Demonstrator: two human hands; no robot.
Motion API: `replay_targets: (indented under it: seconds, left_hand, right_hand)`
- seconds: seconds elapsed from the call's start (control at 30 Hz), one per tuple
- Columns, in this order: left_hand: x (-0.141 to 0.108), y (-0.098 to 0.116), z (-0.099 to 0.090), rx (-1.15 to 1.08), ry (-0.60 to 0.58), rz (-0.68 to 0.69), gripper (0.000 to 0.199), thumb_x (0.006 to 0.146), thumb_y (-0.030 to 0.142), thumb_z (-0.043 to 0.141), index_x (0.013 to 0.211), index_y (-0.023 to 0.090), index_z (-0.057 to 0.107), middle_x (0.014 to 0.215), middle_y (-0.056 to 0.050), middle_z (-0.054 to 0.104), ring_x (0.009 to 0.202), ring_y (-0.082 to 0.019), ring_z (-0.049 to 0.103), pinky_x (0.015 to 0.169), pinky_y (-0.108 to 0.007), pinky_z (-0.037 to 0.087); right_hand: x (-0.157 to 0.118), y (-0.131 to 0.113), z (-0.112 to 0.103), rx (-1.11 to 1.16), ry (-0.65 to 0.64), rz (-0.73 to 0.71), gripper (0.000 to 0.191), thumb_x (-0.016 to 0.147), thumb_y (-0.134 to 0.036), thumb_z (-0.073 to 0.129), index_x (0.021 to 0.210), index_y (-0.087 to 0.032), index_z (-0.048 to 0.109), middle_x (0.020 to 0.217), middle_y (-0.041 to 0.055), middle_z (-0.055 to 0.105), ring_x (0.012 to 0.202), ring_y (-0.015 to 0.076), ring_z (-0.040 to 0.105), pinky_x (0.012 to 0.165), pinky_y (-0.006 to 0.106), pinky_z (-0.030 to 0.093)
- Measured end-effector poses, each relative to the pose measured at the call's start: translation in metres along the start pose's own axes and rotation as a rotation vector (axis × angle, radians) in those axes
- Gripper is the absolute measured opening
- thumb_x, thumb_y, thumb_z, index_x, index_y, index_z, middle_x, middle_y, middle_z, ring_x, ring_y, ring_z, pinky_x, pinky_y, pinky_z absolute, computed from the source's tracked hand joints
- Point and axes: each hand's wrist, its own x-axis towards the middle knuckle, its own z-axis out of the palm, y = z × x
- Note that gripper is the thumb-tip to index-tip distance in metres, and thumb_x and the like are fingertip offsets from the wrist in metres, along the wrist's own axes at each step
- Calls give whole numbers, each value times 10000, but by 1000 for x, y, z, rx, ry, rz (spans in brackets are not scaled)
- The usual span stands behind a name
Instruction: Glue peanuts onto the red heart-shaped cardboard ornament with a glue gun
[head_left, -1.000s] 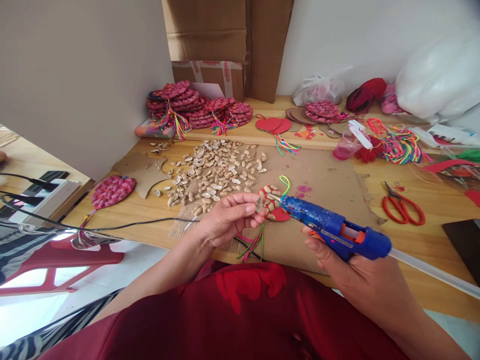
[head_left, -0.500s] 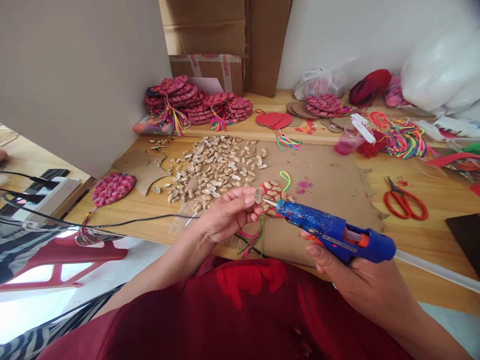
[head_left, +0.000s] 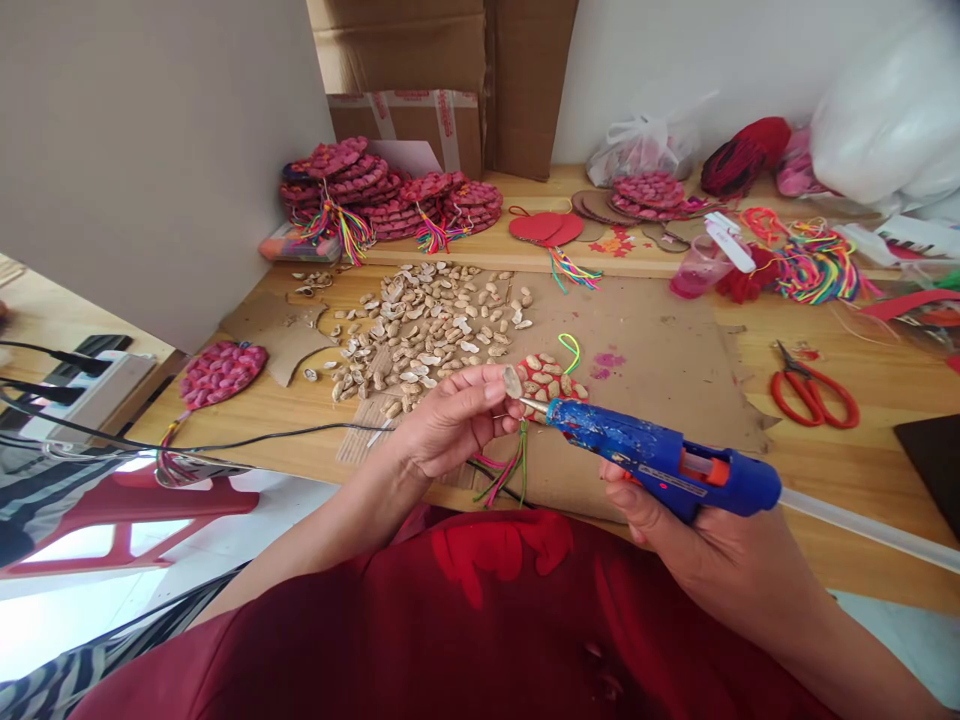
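Between thumb and fingers, my left hand (head_left: 459, 418) pinches a peanut shell half (head_left: 512, 381), its hollow side showing. My right hand (head_left: 675, 530) is wrapped round the handle of a blue glue gun (head_left: 637, 450). The metal nozzle (head_left: 534, 406) points left, close to the shell; whether they touch I cannot tell. A clear glue stick (head_left: 862, 525) sticks out of the gun's back end. Behind the nozzle lies a red disc with peanut shells (head_left: 551, 378) on it, partly hidden, with a green loop (head_left: 571, 352) above and tassels (head_left: 504, 472) below.
Loose peanut shells (head_left: 427, 330) are spread over the left of the cardboard mat (head_left: 652, 350). Red scissors (head_left: 814, 388) lie at the right. Pink discs (head_left: 352, 190) are stacked on the back ledge. A black cable (head_left: 285, 435) crosses the left side. A pink cup (head_left: 697, 268) stands at the back right.
The shell and my left fingers have shifted slightly up and left, and the glue gun has moved a little left. The shell's hollow looks paler and shinier. The camera view has shifted slightly.
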Motion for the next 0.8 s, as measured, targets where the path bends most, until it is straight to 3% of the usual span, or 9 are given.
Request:
replay_targets:
  seconds: [0.27, 0.8]
  left_hand:
    - [0, -1, 0, 26, -10, 1, 294, 724, 340, 880, 871, 114, 763, 712, -22, 640, 667, -92, 589, 643, -191, 524]
    - [0, -2, -2, 24, -7, 0, 289, 717, 338, 887, 881, 126, 781, 709, -16, 647, 663, -88, 594, 647, -195, 530]
  right_hand:
    - [1, 1, 1, -105, 58, -78, 249, 940, -439, 596, 820, -246, 698, 707, 15, 750, 586, 182, 708, 490, 262, 556]
    - [5, -2, 2, -113, 23, -59, 328, 961, -461, 569, 717, -250, 627, 559, -24, 659, 453, 143, 641, 461, 262, 517]
